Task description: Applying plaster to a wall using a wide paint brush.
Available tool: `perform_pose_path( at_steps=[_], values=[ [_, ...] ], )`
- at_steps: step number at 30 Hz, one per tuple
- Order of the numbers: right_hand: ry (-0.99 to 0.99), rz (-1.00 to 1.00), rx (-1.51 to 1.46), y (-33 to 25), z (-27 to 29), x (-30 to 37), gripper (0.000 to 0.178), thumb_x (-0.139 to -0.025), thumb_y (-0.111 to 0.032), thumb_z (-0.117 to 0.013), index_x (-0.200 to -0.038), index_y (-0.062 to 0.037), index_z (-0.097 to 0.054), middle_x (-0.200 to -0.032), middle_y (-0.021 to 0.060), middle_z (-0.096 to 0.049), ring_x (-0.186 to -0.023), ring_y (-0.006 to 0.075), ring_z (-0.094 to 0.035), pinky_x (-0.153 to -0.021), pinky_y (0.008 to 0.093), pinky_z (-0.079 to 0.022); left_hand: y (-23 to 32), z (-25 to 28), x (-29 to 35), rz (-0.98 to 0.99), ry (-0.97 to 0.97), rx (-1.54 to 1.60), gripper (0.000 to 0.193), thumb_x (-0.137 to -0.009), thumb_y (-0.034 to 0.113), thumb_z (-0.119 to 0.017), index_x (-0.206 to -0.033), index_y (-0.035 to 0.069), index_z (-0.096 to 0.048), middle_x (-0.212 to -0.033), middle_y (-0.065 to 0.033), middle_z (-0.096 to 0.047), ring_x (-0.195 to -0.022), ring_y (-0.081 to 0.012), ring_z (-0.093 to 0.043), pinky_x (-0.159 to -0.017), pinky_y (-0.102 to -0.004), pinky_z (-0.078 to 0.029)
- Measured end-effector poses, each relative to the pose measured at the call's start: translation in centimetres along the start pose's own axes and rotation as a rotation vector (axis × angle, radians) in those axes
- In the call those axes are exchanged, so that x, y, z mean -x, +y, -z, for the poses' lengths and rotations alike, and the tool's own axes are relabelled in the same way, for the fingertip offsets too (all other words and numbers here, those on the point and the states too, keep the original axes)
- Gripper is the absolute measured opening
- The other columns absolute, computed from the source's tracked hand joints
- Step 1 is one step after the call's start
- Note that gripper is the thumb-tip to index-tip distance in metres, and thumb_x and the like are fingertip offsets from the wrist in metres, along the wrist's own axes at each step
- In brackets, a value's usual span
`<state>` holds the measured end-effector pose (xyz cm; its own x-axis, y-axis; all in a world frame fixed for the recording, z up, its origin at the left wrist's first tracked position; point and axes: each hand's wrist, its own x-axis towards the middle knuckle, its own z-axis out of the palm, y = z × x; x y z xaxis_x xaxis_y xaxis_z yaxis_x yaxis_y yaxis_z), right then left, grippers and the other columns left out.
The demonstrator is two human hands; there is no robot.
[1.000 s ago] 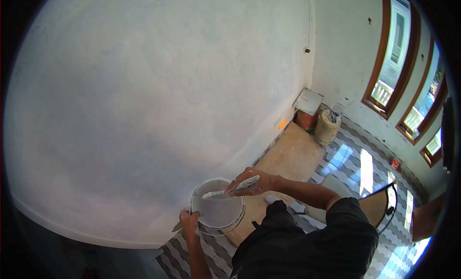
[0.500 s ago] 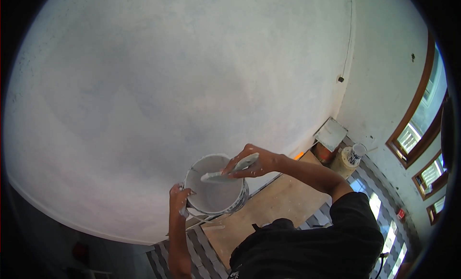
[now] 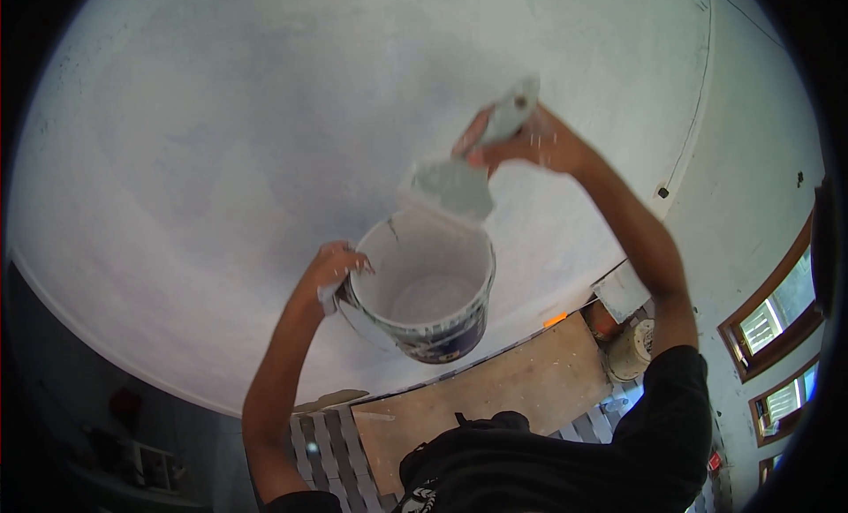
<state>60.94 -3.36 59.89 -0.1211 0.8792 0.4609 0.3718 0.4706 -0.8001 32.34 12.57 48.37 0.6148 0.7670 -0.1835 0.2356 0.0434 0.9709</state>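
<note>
My left hand (image 3: 333, 267) grips the left rim of a paint-smeared plastic bucket (image 3: 446, 338), fingers hooked over its edge. A pale cloth or wrap (image 3: 327, 299) shows beneath that hand. The bucket is tilted so its inside shows, with whitish paint (image 3: 433, 298) low down at the bottom. In my right hand (image 3: 523, 147) is a wide, pale paintbrush (image 3: 452, 191), its handle pointing up and right. The brush's broad end is at the bucket's far rim; whether it touches the rim I cannot tell. White specks dot both hands.
A large whitish wall (image 3: 265, 142) with blotchy grey patches rises in front. Below lies a brown board (image 3: 495, 380) on patterned tiles (image 3: 331, 442). A flat pale panel (image 3: 621, 290) and a stained tub (image 3: 631, 352) stand in the right corner. Wood-framed windows (image 3: 768, 323) line the right wall.
My right hand has lifted the brush out of the bucket, up and to the right. The bucket and my left hand have risen, and the bucket has shifted right.
</note>
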Motion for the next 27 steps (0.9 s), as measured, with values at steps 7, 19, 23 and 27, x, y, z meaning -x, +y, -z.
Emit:
perform_pose_path(
  at_steps=[7,19,23,27],
  values=[
    [-0.072,-0.027,0.074,-0.6,0.7,-2.0,0.026,-0.080,-0.020,-0.076,-0.094,0.0008,-0.069,-0.084,0.0102,-0.069,-0.073,0.0169,-0.066,-0.066,0.0292,-0.056,4.4,-0.8,-0.2,-0.026,-0.020,0.068,0.030,-0.066,0.008,-0.063,-0.090,-0.005,-0.053,-0.080,-0.0166,-0.058,-0.058,-0.0299,-0.064,-0.048,-0.0408,-0.059],
    [0.264,0.059,0.298,-1.6,7.0,-5.9,0.033,-0.079,-0.028,-0.074,-0.102,-0.0045,-0.068,-0.087,0.0108,-0.069,-0.068,0.0171,-0.066,-0.065,0.0283,-0.054,4.8,-2.8,-2.0,0.062,-0.026,-0.067,0.024,-0.065,0.010,-0.064,-0.086,0.000,-0.056,-0.075,-0.0114,-0.058,-0.056,-0.0233,-0.061,-0.045,-0.0363,-0.053],
    [0.345,0.126,0.563,-4.5,10.2,-10.0,0.033,-0.083,-0.028,-0.073,-0.109,-0.0078,-0.068,-0.099,0.0085,-0.070,-0.079,0.0199,-0.066,-0.073,0.0323,-0.056,4.1,-2.6,-2.4,0.052,-0.050,-0.015,0.022,-0.066,0.010,-0.064,-0.085,0.000,-0.056,-0.073,-0.0111,-0.058,-0.055,-0.0231,-0.061,-0.045,-0.0363,-0.054],
    [0.290,0.099,0.491,-10.3,12.8,-13.9,0.041,-0.077,-0.031,-0.080,-0.100,0.0007,-0.066,-0.089,0.0113,-0.067,-0.078,0.0195,-0.064,-0.068,0.0311,-0.052,2.7,-2.2,-3.5,0.057,-0.056,-0.008,0.023,-0.067,0.009,-0.064,-0.085,-0.002,-0.055,-0.072,-0.0122,-0.057,-0.053,-0.0249,-0.061,-0.045,-0.0401,-0.056]
  ],
)
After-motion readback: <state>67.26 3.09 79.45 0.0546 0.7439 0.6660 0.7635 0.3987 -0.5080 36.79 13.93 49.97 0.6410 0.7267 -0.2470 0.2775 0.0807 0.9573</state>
